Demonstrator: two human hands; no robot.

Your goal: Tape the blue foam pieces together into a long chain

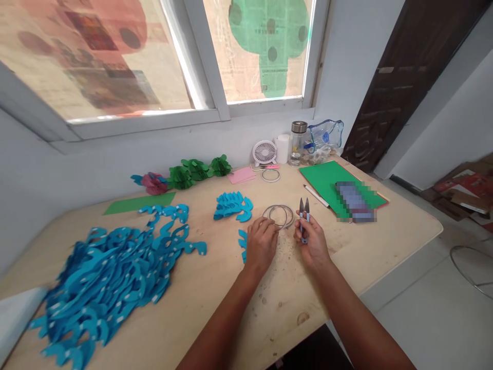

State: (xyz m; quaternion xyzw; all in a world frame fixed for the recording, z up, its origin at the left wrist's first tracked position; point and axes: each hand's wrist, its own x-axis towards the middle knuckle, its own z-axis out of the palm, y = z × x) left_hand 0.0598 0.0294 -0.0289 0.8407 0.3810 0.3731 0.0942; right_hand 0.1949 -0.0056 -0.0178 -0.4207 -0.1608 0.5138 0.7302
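Note:
My right hand (pixel 311 239) is wrapped round small thread snips (pixel 304 222), their two blades apart and pointing away from me. My left hand (pixel 262 244) is curled at the near left side of thin wire rings (pixel 285 208) on the table, its fingertips at their edge; what lies under the fingers is hidden. Blue felt-like pieces (pixel 242 241) stick out from beside and under my left hand. Just beyond it sits a small bunch of blue cut pieces (pixel 232 205).
A large heap of blue pieces (pixel 115 277) covers the table's left side. Green paper flowers (pixel 198 170), a small fan (pixel 264 152) and a glass bottle (pixel 297 144) stand at the back. A green board (pixel 327 177) with a blurred phone-like object (pixel 355 201) lies right.

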